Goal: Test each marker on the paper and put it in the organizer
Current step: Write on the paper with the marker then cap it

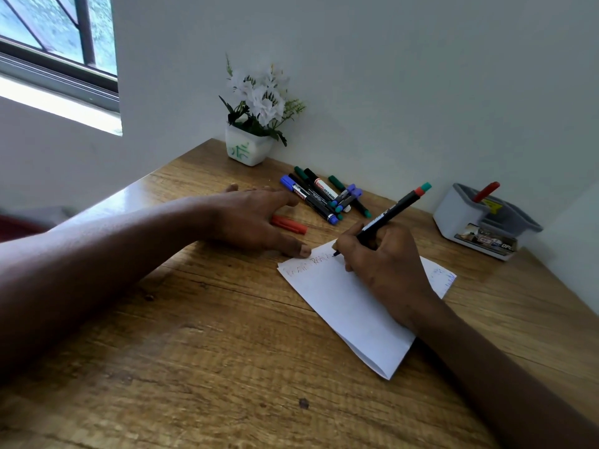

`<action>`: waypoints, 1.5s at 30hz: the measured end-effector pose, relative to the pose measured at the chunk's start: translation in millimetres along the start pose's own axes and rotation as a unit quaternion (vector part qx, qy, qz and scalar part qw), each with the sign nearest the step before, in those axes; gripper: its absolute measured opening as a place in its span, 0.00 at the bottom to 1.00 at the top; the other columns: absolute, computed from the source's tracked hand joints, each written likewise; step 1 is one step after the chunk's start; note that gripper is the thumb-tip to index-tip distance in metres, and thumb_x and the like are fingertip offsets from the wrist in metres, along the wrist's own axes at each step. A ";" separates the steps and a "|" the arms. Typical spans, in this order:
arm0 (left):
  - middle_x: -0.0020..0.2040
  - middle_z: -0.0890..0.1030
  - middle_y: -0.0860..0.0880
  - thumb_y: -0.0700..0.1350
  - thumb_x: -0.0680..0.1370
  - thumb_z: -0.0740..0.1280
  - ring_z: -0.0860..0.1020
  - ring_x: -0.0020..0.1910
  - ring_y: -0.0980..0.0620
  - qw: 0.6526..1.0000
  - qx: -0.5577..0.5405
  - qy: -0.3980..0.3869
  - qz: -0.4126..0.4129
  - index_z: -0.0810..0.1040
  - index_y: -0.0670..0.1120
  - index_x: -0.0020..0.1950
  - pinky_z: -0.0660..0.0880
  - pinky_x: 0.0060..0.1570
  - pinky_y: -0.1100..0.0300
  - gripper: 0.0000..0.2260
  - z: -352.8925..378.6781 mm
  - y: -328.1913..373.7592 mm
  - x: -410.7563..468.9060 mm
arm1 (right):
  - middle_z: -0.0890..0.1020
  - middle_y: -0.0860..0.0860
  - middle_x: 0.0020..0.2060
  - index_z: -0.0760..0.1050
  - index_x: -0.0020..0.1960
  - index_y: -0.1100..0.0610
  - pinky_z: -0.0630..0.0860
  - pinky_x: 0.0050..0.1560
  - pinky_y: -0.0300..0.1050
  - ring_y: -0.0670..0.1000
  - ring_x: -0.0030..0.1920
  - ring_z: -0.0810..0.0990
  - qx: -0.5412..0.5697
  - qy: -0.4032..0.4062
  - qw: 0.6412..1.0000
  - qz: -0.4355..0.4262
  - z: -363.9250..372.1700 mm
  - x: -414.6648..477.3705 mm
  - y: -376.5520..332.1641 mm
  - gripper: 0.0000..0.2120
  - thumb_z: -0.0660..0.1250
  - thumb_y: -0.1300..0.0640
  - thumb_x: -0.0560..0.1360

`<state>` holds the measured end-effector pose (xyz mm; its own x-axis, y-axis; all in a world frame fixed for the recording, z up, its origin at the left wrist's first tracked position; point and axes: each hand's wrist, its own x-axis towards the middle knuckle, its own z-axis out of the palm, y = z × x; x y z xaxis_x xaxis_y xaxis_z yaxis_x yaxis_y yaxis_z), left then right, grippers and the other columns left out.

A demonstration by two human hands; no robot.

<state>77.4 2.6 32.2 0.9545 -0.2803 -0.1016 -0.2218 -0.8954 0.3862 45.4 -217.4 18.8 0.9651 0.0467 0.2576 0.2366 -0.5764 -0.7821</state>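
My right hand (384, 264) grips a black marker (392, 212) with a red and green end, its tip touching the white paper (343, 306) near the paper's far edge. Faint writing runs along that edge. My left hand (249, 218) lies flat on the table with straight fingers, its thumb tip at the paper's far left corner. A loose red cap (289, 224) lies just beyond that hand. Several capped markers (324, 197) in blue, green and black sit in a pile behind it. The grey and white organizer (479, 222) stands at the far right with one red marker (486, 191) in it.
A white pot of artificial flowers (251, 147) stands at the back against the wall. The wooden table (201, 335) ends at the wall behind and on the right. A window is at the upper left.
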 end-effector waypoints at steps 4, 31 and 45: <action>0.81 0.58 0.54 0.74 0.68 0.66 0.61 0.78 0.48 1.000 0.003 0.002 0.000 0.55 0.59 0.80 0.55 0.77 0.40 0.45 0.8 -1.0 1.3 | 0.85 0.50 0.37 0.82 0.50 0.57 0.81 0.45 0.39 0.45 0.40 0.85 0.000 -0.008 1.000 0.001 0.4 0.0 -0.4 0.07 0.72 0.54 0.76; 0.48 0.86 0.55 0.52 0.77 0.73 0.84 0.50 0.55 0.928 -0.259 0.215 0.159 0.84 0.56 0.51 0.82 0.53 0.44 0.04 9.7 0.1 -7.4 | 0.85 0.55 0.34 0.84 0.46 0.59 0.71 0.26 0.36 0.47 0.29 0.76 0.422 -0.058 0.896 0.127 -23.6 15.2 5.5 0.05 0.69 0.62 0.76; 0.49 0.85 0.49 0.46 0.77 0.73 0.84 0.45 0.47 0.923 -0.299 0.140 0.195 0.84 0.53 0.53 0.83 0.47 0.43 0.06 17.3 12.1 -10.0 | 0.87 0.56 0.38 0.84 0.48 0.57 0.73 0.27 0.35 0.46 0.31 0.81 0.326 -0.103 0.939 0.043 -18.8 16.1 8.8 0.04 0.72 0.61 0.75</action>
<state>61.7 -11.4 22.1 0.8575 -0.3663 0.3612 -0.4903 -0.3693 0.7895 60.9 -237.0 26.7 0.9692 0.2179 0.1151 0.1105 0.0333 -0.9933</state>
